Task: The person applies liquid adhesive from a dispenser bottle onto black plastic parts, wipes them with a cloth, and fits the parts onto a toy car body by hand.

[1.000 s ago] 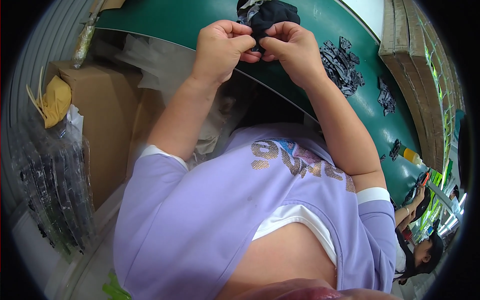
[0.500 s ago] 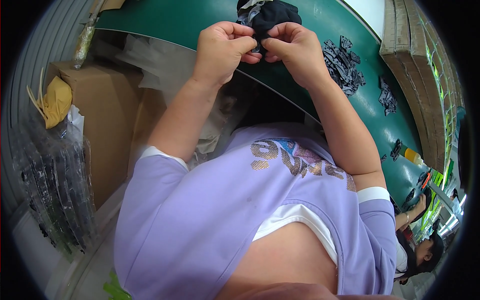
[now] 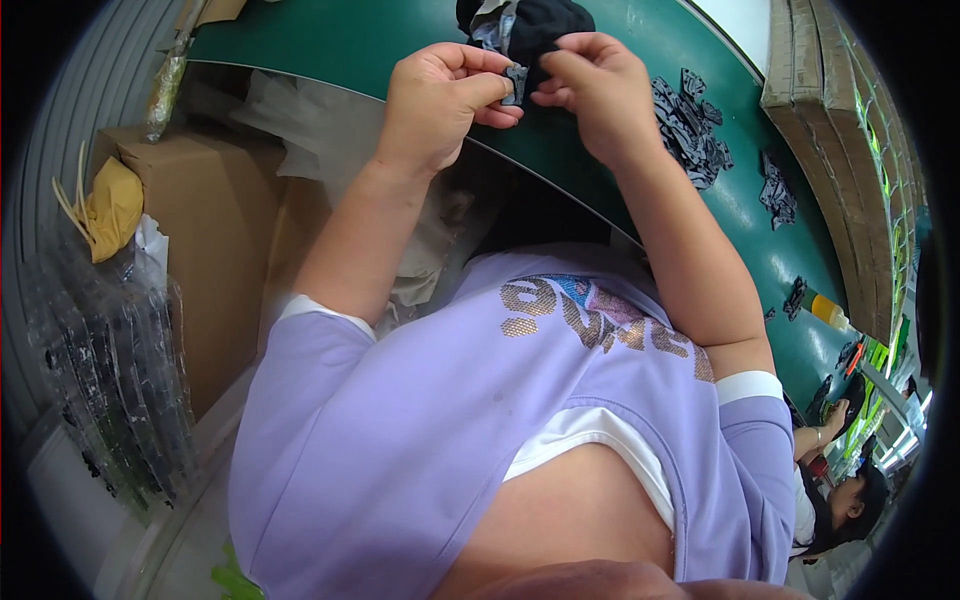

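"Left hand (image 3: pixel 440 100), right hand (image 3: pixel 608 98): what are the two doing?"

"The left is pinching one small grey piece (image 3: pixel 515 86) between thumb and fingers; the right is curling just beside it, and whether it is gripping anything, I cannot tell."

"Where is the piece sitting?"

"It is jutting from the left fingertips, between both hands."

"And beyond?"

"One black bundle (image 3: pixel 550 27) is lying past the fingers; one large pile of dark pieces (image 3: pixel 690 135), overlapping too much for counting, is resting rightward on one green table (image 3: pixel 320 45)."
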Available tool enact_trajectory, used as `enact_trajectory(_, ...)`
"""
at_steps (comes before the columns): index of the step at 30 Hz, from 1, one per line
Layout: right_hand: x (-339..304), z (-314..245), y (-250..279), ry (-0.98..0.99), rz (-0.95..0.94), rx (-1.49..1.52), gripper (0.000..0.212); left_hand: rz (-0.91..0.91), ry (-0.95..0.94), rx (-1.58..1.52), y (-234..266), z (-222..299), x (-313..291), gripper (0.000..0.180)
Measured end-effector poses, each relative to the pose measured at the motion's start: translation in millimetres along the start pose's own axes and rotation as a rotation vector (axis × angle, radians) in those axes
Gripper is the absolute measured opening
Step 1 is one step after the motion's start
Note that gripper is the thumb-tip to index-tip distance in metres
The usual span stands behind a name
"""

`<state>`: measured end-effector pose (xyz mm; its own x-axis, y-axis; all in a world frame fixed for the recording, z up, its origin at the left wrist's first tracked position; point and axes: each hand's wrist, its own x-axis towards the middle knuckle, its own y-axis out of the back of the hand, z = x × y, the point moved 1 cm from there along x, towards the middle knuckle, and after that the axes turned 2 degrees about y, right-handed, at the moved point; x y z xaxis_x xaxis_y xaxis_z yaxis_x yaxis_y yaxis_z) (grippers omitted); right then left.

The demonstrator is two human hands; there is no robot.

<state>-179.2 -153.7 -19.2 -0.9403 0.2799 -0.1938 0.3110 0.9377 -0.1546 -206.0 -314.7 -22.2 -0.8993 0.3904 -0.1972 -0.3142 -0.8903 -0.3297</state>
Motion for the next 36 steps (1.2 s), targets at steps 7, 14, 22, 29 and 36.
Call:
enact_trajectory(7, -4, -5, 20, -0.05, -0.093, 0.169, 0.016, -0.026, -0.016, -0.054, 2, 1, -2, 0.016)
enact_trajectory(14, -8, -7, 15, -0.101, -0.238, 0.029, 0.015, -0.013, -0.031, -0.06, 0, -1, -1, 0.017)
enact_trajectory(22, -6, -7, 2, -0.064, -0.249, -0.168, 0.018, 0.013, -0.081, -0.047, -4, -4, -2, 0.017)
enact_trajectory(29, -3, -13, 7, -0.15, -0.3, -0.025, 0.018, 0.037, -0.09, -0.063, -5, -4, -4, 0.017)
enact_trajectory(36, -1, -13, 10, -0.208, -0.287, -0.051, 0.016, 0.043, -0.108, 0.004, -7, -6, -4, 0.017)
